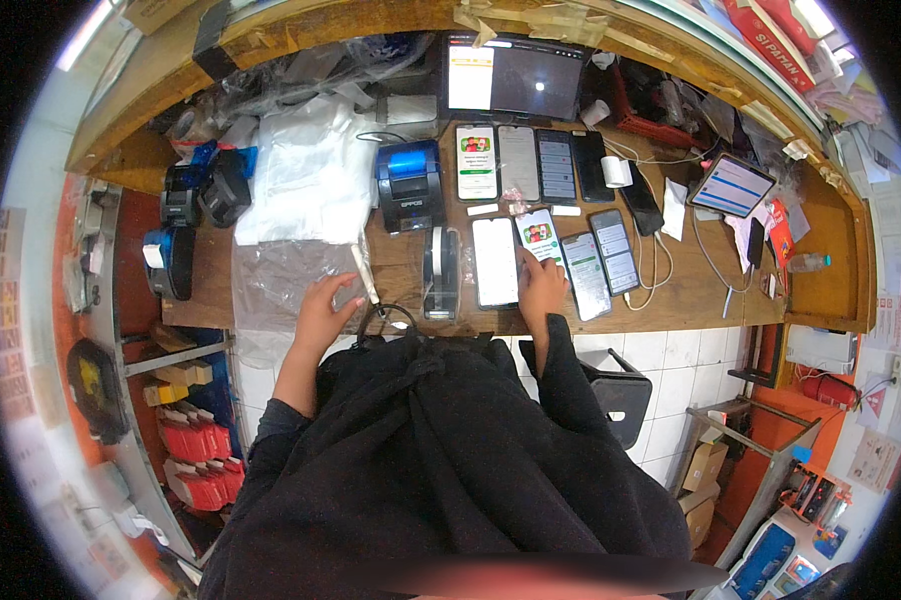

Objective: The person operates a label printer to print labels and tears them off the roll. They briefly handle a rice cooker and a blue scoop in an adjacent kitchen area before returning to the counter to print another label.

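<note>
My right hand [544, 283] lies over the lower part of a lit smartphone [538, 227] with a green and white screen. Its index finger is extended near that phone's left edge; whether it touches the glass I cannot tell. Just left is a smartphone with a white screen [495, 259]. On the right lie a tilted smartphone [587, 276] and a grey-screened smartphone [614, 251]. My left hand [325, 313] hovers at the table's front edge, empty, thumb and fingers apart, beside a clear plastic sheet [282, 274]. A tape dispenser [441, 274] stands between the hands.
Behind are a back row of smartphones [519, 163], a receipt printer [409, 187], white plastic bags [304, 172] and a monitor [514, 77]. Rightward lie a paper roll [616, 172], charging cables [668, 266] and a tablet [734, 185]. Small printers [225, 186] stand left; a black stool [621, 397] is below.
</note>
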The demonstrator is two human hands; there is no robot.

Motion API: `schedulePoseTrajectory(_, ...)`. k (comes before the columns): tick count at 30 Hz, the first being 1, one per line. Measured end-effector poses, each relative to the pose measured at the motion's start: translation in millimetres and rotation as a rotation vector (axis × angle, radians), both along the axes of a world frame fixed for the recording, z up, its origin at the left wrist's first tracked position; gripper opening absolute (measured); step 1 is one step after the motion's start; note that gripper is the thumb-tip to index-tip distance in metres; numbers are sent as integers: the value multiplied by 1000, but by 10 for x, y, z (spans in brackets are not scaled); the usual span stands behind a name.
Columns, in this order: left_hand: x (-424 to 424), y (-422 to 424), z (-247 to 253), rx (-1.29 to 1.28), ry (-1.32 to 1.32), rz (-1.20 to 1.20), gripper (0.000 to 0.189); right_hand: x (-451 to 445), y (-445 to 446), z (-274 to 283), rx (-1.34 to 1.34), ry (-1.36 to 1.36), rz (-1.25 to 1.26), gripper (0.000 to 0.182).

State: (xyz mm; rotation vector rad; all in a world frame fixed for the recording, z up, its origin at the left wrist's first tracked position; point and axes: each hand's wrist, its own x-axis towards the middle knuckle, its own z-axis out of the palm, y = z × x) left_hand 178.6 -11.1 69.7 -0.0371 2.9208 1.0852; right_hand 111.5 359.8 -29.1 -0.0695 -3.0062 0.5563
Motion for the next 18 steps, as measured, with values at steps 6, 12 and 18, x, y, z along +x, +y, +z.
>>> schedulePoseTrajectory(6, -9, -91, -109, -115, 60, 4, 41, 72, 44, -49, -24, 14, 10, 32)
schedulePoseTrajectory(12, 3, -375, -342, -11, -172, 226, 46, 155, 82, -45, -60, 67, 34, 28)
schedulePoseTrajectory(18, 69, -694, -646, -195, -379, 256, 54, 187, 93, -3, -62, 82, 30, 29)
